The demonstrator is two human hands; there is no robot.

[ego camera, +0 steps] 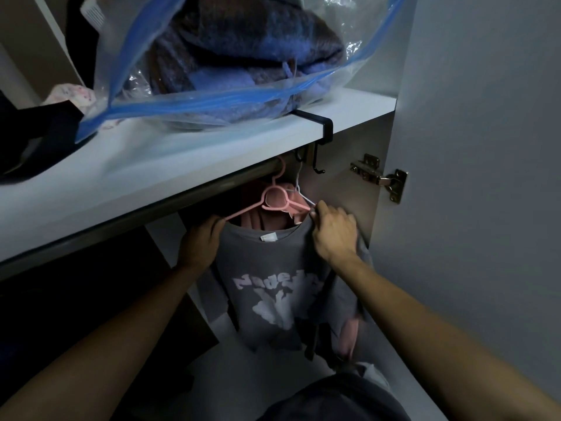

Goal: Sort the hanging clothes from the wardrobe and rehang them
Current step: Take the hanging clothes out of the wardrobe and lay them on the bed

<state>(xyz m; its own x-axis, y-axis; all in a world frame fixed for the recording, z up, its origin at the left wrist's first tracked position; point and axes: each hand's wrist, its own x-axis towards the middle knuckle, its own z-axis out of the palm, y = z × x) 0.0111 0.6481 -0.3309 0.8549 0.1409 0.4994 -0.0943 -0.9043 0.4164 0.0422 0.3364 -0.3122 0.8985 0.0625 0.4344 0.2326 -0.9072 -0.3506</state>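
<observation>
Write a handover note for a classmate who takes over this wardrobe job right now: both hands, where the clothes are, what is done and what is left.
Left hand: grips the grey T-shirt at its left shoulder.
Right hand: grips the shirt's right shoulder, by the end of the pink hanger.
The hanger's hook is over the rail under the shelf; the shirt hangs from it, near the wardrobe's right end. More pink clothing hangs just behind.
Done: this shirt looks on its hanger and on the rail.
Left: probably straighten the shoulders, let go, then go on to the next garments. How many remain cannot be seen.
</observation>
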